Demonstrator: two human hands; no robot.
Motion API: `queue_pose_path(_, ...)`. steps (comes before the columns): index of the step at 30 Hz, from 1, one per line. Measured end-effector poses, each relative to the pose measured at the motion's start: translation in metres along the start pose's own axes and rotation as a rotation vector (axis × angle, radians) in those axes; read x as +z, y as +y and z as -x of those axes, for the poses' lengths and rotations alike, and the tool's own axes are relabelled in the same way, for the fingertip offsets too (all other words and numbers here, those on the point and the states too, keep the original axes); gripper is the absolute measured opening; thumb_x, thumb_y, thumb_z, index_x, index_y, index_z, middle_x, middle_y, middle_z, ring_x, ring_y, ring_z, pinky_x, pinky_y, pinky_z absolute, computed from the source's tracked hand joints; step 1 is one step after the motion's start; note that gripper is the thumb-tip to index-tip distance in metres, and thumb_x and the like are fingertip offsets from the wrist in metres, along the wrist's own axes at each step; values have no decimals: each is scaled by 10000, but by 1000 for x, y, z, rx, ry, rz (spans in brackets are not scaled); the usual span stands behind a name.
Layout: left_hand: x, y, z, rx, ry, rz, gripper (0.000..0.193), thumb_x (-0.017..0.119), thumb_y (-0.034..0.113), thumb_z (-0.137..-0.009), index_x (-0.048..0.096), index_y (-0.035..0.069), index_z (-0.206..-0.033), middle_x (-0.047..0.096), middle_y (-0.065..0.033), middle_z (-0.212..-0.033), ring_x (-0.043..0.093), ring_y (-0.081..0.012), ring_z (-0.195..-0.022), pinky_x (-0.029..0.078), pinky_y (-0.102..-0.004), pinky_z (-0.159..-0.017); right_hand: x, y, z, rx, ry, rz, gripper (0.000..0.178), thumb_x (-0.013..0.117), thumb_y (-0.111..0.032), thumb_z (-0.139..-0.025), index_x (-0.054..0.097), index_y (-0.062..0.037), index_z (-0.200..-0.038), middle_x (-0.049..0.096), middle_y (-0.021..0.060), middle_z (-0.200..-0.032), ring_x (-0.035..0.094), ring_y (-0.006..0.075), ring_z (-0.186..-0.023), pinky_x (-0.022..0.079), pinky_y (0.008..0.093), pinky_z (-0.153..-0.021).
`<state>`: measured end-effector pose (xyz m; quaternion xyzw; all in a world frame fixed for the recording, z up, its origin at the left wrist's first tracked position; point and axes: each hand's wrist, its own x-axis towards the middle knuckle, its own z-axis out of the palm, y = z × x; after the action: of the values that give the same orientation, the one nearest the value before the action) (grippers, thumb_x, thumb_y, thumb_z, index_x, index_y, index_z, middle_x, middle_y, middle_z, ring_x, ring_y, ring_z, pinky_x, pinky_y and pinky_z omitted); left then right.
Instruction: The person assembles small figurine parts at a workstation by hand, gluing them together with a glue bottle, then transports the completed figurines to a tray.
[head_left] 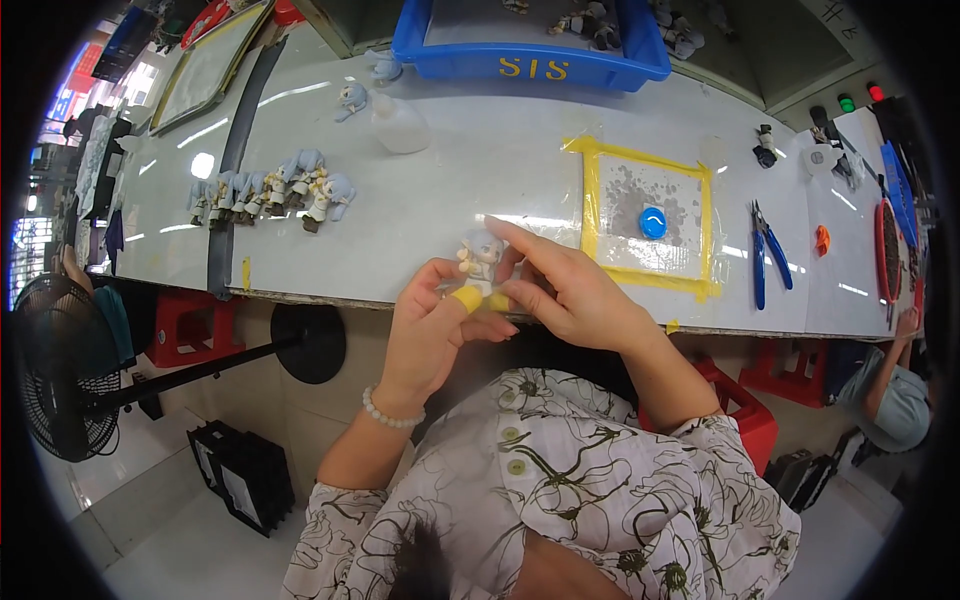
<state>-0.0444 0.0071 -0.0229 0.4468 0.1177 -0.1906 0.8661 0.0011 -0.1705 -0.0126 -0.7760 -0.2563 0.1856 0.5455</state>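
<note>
Over the table's near edge, both my hands hold one small figurine (483,256) with pale bluish-grey hair and a light body. My left hand (425,322) is closed around its lower part, with a yellow cover on the thumb and a pale bead bracelet at the wrist. My right hand (572,298) grips it from the right, thumb and fingers bent around it. Another yellow patch shows low between the hands; I cannot make out which finger bears it. The fingers partly hide the figurine's underside.
Several similar figurines (268,190) stand at left. Behind them are a translucent white bottle (400,126) and a blue bin (530,68). To the right are a yellow-taped square (590,200) with a blue cap (652,222), and blue-handled pliers (759,262). A black fan (66,360) stands at lower left.
</note>
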Motion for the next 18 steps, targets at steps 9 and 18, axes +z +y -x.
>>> queue_pose_path(9,-15,23,-3,426,255,-630,215,511,18,-750,448,1,-955,598,-141,-780,609,-213,-640,499,-266,-586,5,8,5,4,4,55,563,523,-40,-768,333,-60,-1297,558,119,-910,551,234,-723,444,303,-690)
queue_pose_path(18,-46,35,-14,964,644,-1804,298,639,61,-596,537,31,-874,557,-94,-730,523,-259,-670,449,-346,-560,12,5,8,31,0,-51,555,517,12,-765,348,-57,-1289,530,69,-899,496,119,-623,416,211,-560)
